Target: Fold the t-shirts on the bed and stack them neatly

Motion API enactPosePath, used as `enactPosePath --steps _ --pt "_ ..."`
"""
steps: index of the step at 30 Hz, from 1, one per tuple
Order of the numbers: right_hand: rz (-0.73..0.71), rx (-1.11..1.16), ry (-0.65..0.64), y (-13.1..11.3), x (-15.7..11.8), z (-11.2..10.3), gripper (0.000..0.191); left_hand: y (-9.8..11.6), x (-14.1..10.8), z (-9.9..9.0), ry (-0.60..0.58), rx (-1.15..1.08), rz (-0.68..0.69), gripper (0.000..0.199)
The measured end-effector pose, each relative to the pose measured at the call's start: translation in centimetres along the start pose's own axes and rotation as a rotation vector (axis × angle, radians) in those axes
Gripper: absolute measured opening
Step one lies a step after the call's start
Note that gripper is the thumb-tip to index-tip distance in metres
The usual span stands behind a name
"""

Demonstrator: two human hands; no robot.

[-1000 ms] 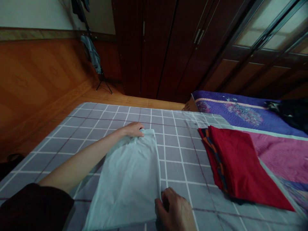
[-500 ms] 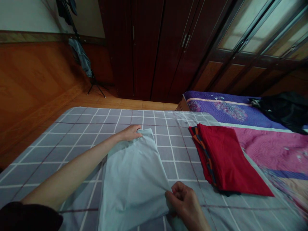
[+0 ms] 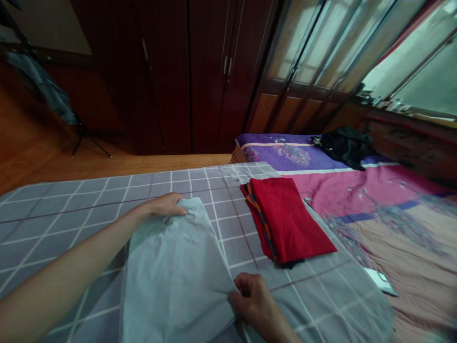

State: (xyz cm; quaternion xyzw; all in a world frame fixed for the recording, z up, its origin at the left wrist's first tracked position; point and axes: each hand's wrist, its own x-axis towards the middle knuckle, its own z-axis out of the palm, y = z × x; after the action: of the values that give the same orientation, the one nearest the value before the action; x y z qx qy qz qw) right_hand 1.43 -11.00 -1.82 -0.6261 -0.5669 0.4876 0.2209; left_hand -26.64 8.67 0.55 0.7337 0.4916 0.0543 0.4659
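Observation:
A pale, light blue-grey cloth (image 3: 174,271), folded into a long shape, lies on the grey checked sheet (image 3: 96,193). At its far end my left hand (image 3: 166,205) is closed on the top edge, thumb on the near side. My right hand (image 3: 252,300) pinches the cloth's right edge closer to me, fingers curled. The cloth's near end runs out of the frame. To the right of it lies a folded stack of red cloth (image 3: 293,219), with an orange and dark striped piece showing at its left side; neither hand touches it.
Beyond the sheet's right side spreads a purple and pink bedcover (image 3: 332,186) with a black garment (image 3: 346,145) on it. A white flat object (image 3: 380,281) lies near the sheet's right edge. Dark red wardrobes (image 3: 207,81) stand behind, with a clothes stand (image 3: 84,131) at the left.
The view has turned to the right, so the cloth, red stack and wardrobes appear further left. Both hands keep their hold on the pale cloth. The white object and the window have come into view.

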Motion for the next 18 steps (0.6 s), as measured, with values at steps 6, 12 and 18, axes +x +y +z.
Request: enactPosePath --steps 6,12,18 --pt "0.018 0.3 0.094 -0.7 -1.0 -3.6 0.013 2.3 1.9 0.9 0.159 0.005 0.19 0.027" --pt "-0.002 0.222 0.292 -0.9 -2.8 -8.6 0.022 8.4 4.8 1.5 0.165 -0.178 0.31 0.036" --pt "-0.021 0.283 0.345 -1.1 -4.4 -12.8 0.029 15.2 6.9 0.6 0.144 -0.244 0.418 0.047"
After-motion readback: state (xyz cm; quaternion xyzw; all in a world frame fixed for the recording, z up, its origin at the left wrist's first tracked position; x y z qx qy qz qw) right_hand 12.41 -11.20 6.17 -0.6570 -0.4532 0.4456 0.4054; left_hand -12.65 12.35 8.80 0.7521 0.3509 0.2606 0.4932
